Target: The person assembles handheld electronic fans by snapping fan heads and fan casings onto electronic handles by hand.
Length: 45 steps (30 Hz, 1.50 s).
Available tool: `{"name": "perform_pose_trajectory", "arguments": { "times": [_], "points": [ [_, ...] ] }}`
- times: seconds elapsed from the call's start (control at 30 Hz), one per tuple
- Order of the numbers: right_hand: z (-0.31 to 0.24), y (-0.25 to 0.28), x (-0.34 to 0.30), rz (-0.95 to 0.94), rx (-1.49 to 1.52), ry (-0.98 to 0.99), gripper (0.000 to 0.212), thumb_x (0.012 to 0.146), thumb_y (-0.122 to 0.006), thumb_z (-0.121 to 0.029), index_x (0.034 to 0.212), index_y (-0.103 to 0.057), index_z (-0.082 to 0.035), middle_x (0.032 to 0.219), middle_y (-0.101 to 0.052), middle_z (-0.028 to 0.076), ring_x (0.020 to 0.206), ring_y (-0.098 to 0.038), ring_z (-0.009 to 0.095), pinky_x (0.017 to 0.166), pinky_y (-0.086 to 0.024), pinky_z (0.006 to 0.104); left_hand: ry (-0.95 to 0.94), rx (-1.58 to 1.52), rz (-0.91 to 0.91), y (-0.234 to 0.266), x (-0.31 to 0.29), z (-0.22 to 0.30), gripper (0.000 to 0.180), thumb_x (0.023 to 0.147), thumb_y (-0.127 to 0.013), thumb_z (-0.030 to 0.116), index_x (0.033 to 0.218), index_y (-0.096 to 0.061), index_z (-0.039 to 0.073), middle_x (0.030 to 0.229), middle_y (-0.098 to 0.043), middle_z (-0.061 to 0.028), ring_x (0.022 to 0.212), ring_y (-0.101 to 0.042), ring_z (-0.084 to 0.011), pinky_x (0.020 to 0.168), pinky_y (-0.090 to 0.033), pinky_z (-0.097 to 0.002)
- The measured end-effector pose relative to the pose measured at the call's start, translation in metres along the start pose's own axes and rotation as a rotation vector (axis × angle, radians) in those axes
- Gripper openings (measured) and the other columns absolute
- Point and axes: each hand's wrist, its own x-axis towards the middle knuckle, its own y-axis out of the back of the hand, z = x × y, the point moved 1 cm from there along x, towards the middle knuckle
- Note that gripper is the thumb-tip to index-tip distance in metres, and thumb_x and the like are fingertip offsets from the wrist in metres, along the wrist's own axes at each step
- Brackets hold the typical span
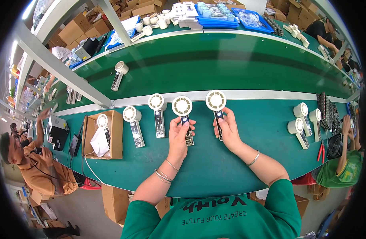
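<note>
My left hand (177,137) is closed around the handle of a white handheld fan (182,106), its round grille facing up. Likewise, my right hand (230,133) grips a second handheld fan (216,100), a little higher and to the right. Both handles show bare circuit boards, with my thumbs resting on them. Just left of my left hand lies another fan (156,102) of the same kind, and beside it a further one (131,114). An open cardboard box (117,139) farther left contains a fan (102,121) and a white piece (99,142).
Several fans (296,126) lie at the right, near red-handled pliers (320,152) and stacked dark boards (325,107). Beyond a pale rail (230,95), a green belt (215,59) carries a fan (121,67). A metal post (67,67) slants at left. People sit on both sides.
</note>
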Motion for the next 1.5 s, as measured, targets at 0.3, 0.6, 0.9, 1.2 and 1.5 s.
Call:
{"name": "perform_pose_trajectory", "arguments": {
  "times": [0.3,0.6,0.9,1.2,1.5],
  "points": [
    [-0.002,-0.012,0.010,0.092,-0.185,-0.020,0.047,0.080,-0.053,-0.007,0.120,-0.029,-0.002,0.089,-0.049,0.008,0.060,-0.050,0.010,0.043,-0.043,0.0216,-0.022,0.097,0.057,-0.001,0.006,0.002,0.028,0.084,-0.057,0.007,0.106,-0.041,0.002,0.095,-0.057,-0.0083,0.078,-0.053,-0.0094,0.061,-0.046,-0.0220],
    [0.021,-0.039,0.038,0.186,-0.388,0.039,0.042,0.076,-0.058,-0.012,0.111,-0.040,0.003,0.082,-0.053,0.010,0.058,-0.053,0.015,0.046,-0.046,0.0292,-0.156,0.250,0.286,0.010,0.013,-0.004,0.028,0.080,-0.059,0.002,0.105,-0.048,-0.003,0.087,-0.057,-0.0034,0.074,-0.053,-0.0073,0.064,-0.044,-0.0200],
    [0.017,-0.053,0.040,0.213,-0.276,-0.111,0.033,0.083,-0.052,-0.016,0.107,-0.042,0.004,0.080,-0.056,0.013,0.063,-0.057,0.019,0.047,-0.049,0.0329,-0.439,1.137,0.298,0.019,0.018,0.009,0.028,0.075,-0.062,0.012,0.095,-0.055,-0.006,0.079,-0.055,-0.0131,0.081,-0.051,-0.0275,0.075,-0.041,-0.0373],
    [-0.010,-0.056,0.039,0.141,-0.725,-0.102,0.034,0.080,-0.052,-0.021,0.102,-0.048,0.005,0.093,-0.059,0.025,0.087,-0.058,0.037,0.074,-0.047,0.0444,-0.531,1.234,0.281,0.012,0.008,0.012,0.046,0.074,-0.063,0.017,0.111,-0.048,-0.005,0.105,-0.049,-0.0225,0.096,-0.046,-0.0367,0.088,-0.035,-0.0431],
    [-0.067,0.018,-0.005,0.294,-1.181,0.389,0.034,0.076,-0.056,-0.019,0.102,-0.052,0.003,0.098,-0.056,0.020,0.091,-0.054,0.036,0.079,-0.045,0.0433,-0.808,1.237,0.003,-0.056,-0.028,0.036,0.046,0.073,-0.062,0.010,0.115,-0.048,-0.002,0.117,-0.044,-0.0196,0.107,-0.042,-0.0355,0.092,-0.033,-0.0425]
  ]
}}
